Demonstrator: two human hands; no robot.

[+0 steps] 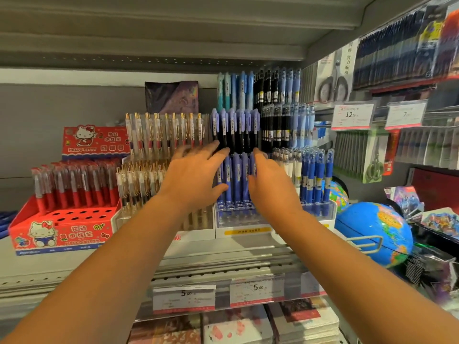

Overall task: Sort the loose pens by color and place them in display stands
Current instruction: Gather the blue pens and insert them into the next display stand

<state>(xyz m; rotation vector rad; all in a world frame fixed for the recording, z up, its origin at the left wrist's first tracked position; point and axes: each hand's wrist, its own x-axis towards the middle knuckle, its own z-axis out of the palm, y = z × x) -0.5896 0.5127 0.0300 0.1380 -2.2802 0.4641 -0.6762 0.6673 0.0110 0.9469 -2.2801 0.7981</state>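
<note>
Left hand (196, 175) and right hand (270, 187), open and empty, flank the clear stand's (238, 219) blue pens (236, 175); best squared gently, evenly

Blue pens (236, 180) upright in clear tiered stand (237, 219); purple-capped row (236, 125) above

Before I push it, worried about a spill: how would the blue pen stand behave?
Likely top-heavy: tall pens stand in a shallow stand, so a high push may tip it. Pens seem loose in holes and might lean. Flat base should slide, not roll.
</note>
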